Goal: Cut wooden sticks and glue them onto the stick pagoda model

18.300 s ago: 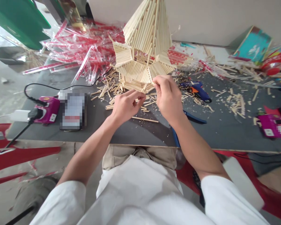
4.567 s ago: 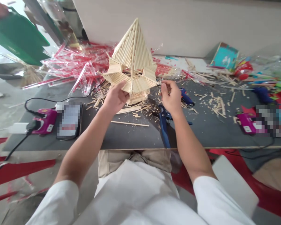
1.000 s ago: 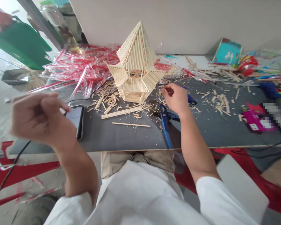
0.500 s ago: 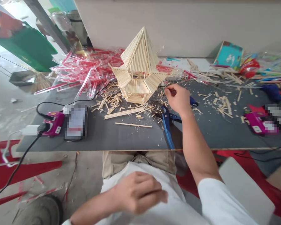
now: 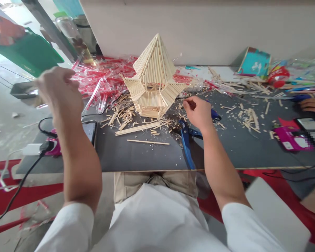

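Note:
A small pagoda-like model (image 5: 153,70) made of thin wooden sticks stands upright on the dark tabletop. Just right of its base, my right hand (image 5: 198,111) is closed, thumb and forefinger together; whatever they hold, if anything, is hidden. Below that hand lies a blue-handled cutter (image 5: 187,147). My left hand (image 5: 58,92) is raised at the left, over the table's edge near the red-and-clear plastic wrappers (image 5: 105,75). Motion smears its bent fingers, so I cannot make out their grip. A single stick (image 5: 148,142) and a small bundle of sticks (image 5: 138,128) lie in front of the model.
A phone (image 5: 90,131) and a purple power adapter (image 5: 55,145) with cables are partly behind my left arm. Cut stick pieces (image 5: 252,119) litter the right side. Another person's hand (image 5: 313,104) is at the far right, above a second phone (image 5: 309,126).
My left hand has swung from in front of my chest up and out to the left, over the table's left side. My right hand stays beside the model. Another person's hand has appeared at far right.

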